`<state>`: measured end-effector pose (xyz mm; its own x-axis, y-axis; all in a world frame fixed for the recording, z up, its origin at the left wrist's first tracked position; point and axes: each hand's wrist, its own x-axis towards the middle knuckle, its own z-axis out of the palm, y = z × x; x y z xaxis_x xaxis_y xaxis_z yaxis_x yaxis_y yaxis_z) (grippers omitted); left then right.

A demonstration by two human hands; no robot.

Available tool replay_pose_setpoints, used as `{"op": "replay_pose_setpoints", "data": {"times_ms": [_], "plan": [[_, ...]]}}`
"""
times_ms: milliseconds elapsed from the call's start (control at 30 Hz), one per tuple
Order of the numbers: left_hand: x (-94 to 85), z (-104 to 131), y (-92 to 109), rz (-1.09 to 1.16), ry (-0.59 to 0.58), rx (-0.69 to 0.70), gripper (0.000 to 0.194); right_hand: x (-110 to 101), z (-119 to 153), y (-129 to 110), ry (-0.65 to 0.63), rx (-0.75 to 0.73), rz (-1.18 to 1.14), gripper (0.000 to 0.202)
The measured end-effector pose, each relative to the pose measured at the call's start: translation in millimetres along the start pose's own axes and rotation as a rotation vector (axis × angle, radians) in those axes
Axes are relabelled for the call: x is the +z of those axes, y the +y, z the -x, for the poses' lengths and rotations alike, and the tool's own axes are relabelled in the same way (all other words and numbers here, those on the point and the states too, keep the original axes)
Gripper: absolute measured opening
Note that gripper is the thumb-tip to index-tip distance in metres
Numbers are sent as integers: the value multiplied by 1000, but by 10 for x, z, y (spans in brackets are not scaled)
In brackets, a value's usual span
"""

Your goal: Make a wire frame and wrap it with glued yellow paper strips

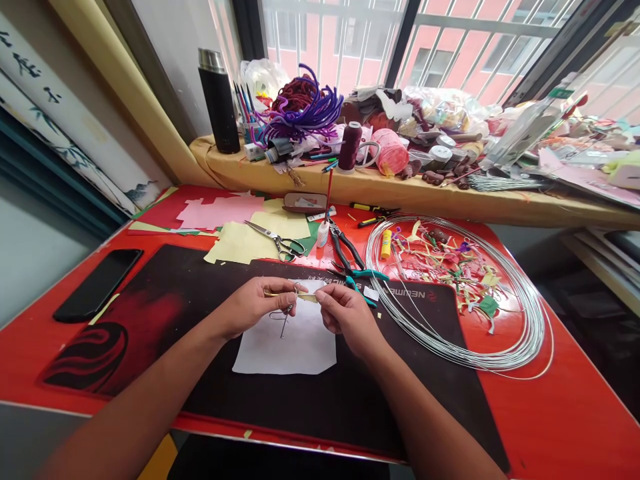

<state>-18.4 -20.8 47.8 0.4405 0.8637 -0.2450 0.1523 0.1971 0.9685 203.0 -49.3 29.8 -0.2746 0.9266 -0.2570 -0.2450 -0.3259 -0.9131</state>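
Observation:
Over a white sheet of paper [287, 353], my two hands meet with their fingertips close together. My left hand [245, 308] pinches a thin bent wire [283, 325], whose loops and straight end stick out below the fingers. Between the hands stretches a small pale yellow paper strip [307, 297]. Its right end is in the closed thumb and finger of my right hand [347, 317]. The fingers partly hide both pieces, and I cannot tell whether the strip is wrapped round the wire.
Behind my hands lie scissors [277, 241] on yellow paper [233, 243], black-handled pliers [345, 245], teal-handled pliers [357, 273] and a small white bottle [323, 233]. A wire coil [535, 333] surrounds paper scraps at right. A phone [97, 283] lies left. Craft supplies crowd the windowsill [280, 175].

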Motion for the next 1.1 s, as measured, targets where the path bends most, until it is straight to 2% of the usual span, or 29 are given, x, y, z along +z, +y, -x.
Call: {"op": "replay_pose_setpoints", "data": {"times_ms": [400, 933, 1100], "plan": [[-80, 25, 50, -98, -73, -21, 43, -2, -13, 10, -16, 34, -45, 38], [14, 37, 92, -57, -78, -65, 36, 7, 4, 11, -31, 38, -75, 37], [9, 37, 89, -60, -63, -30, 35, 6, 3, -2, -22, 24, -65, 39]]}}
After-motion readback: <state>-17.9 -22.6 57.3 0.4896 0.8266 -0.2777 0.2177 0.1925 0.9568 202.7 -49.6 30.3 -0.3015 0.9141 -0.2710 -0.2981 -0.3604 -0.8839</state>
